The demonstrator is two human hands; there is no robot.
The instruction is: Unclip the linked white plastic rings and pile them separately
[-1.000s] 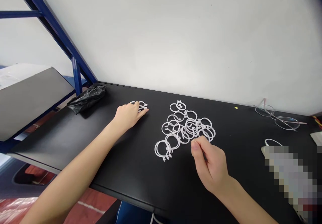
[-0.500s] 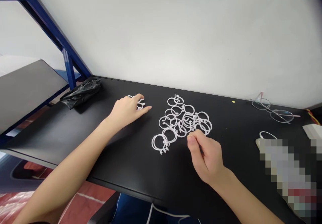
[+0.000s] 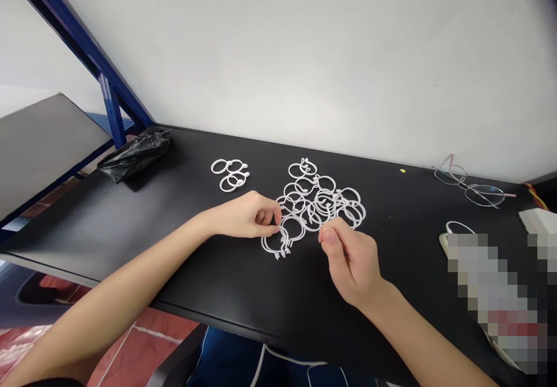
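Observation:
Several white open-ended plastic rings with small knobbed ends lie in a loose pile [image 3: 325,202] on the black table. My left hand [image 3: 255,216] is at the pile's left edge. Its fingers are curved, with a small gap between thumb and index finger just above a pair of overlapping rings [image 3: 270,250]. To the right, my right hand [image 3: 350,259] is closed, thumb pressed against the bent index finger, close to the pile's near side. Whatever it may hold is hidden. A smaller group of white rings [image 3: 220,166] lies apart, farther left on the table.
A crumpled black plastic bag [image 3: 134,156] is at the table's back left corner. Eyeglasses [image 3: 485,195] lie at the back right, with a blurred-out object [image 3: 487,300] nearer me. A white wall [image 3: 278,73] borders the back; a blue metal frame [image 3: 111,105] stands left.
My left hand has moved right and nearer, away from the small ring group, which is now uncovered, to the large pile. My right hand stays closed at nearly the same place.

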